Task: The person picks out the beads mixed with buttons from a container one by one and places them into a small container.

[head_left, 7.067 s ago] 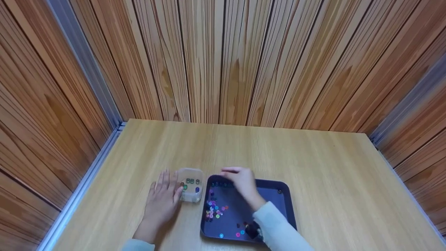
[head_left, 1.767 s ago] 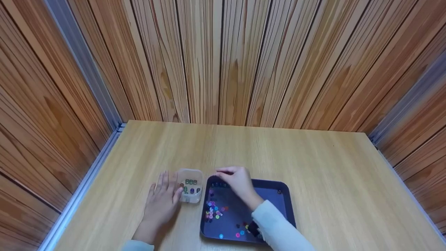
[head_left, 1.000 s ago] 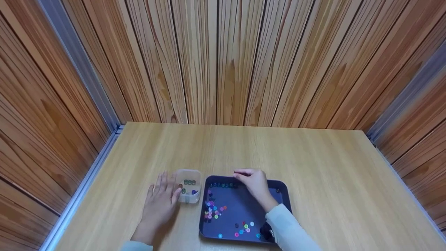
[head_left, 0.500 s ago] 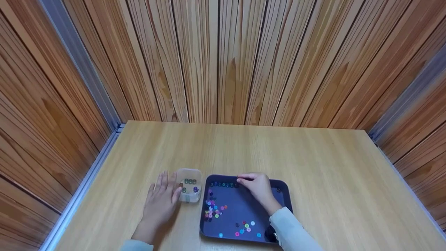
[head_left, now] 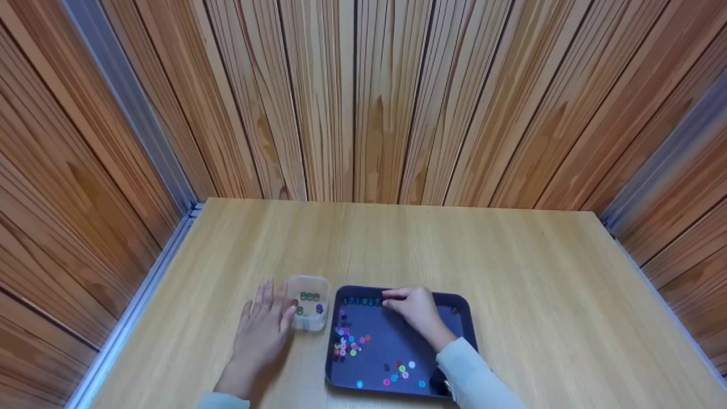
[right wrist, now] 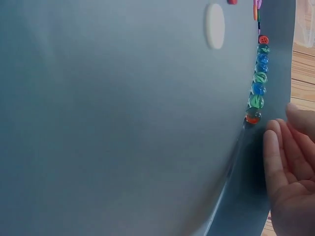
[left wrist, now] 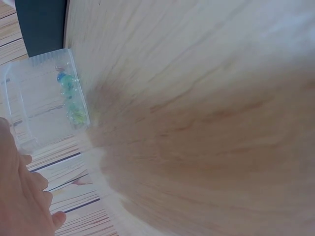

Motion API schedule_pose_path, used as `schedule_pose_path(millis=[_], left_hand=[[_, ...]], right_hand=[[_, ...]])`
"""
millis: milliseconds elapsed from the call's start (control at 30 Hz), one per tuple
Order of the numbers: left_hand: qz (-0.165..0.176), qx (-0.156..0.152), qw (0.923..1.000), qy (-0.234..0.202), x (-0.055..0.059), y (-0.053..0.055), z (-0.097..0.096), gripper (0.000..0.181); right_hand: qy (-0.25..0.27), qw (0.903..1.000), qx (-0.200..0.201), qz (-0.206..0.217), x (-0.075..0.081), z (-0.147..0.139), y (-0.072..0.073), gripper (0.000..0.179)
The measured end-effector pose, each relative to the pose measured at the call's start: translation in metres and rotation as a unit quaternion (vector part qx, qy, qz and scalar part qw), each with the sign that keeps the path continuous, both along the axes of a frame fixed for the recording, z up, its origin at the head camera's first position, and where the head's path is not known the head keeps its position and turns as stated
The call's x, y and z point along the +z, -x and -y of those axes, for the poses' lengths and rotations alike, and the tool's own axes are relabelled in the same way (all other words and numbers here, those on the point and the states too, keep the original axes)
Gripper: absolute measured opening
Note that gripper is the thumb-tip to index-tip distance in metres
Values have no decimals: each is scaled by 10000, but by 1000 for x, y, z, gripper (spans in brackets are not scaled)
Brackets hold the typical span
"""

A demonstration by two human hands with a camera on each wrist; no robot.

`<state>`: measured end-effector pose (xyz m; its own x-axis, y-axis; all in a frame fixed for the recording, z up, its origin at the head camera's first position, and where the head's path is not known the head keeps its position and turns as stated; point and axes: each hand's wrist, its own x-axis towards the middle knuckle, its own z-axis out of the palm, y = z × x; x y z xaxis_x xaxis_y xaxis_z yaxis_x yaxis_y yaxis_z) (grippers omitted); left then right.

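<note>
My left hand lies flat with straight fingers beside a clear plastic container, its thumb over the near-left rim. Inside the container are several glass marbles, green, blue and amber. At the far wall of the dark tray, my right hand has its fingertips just past the end of a row of glass marbles. The right wrist view shows the row's end marble, clear and orange, a little apart from the fingertips. Nothing shows between the thumb and fingers of this hand.
Colourful buttons are heaped along the tray's left side. More loose buttons lie near its front edge. A brownish marble sits in the far right corner. The tray and container stand close together on the wooden table.
Over the last seconds my right hand moved rightward along the far wall, uncovering the marble row. In the last half second it shifted slightly back and down. My left hand stayed put.
</note>
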<state>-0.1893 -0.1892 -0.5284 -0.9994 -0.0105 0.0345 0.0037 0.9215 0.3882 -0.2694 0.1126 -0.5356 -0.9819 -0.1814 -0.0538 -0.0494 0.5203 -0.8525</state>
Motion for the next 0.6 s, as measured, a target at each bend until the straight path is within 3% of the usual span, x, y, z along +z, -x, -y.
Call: schedule_pose_path(millis=[233, 600], left_hand=[[19, 3, 10000, -33, -1, 0, 0, 61], [-63, 67, 10000, -17, -2, 1, -1, 60]], right_hand=[[-106, 9999, 45, 126, -2, 0, 0, 17], [-557, 9980, 135, -275, -4, 5, 0, 16]])
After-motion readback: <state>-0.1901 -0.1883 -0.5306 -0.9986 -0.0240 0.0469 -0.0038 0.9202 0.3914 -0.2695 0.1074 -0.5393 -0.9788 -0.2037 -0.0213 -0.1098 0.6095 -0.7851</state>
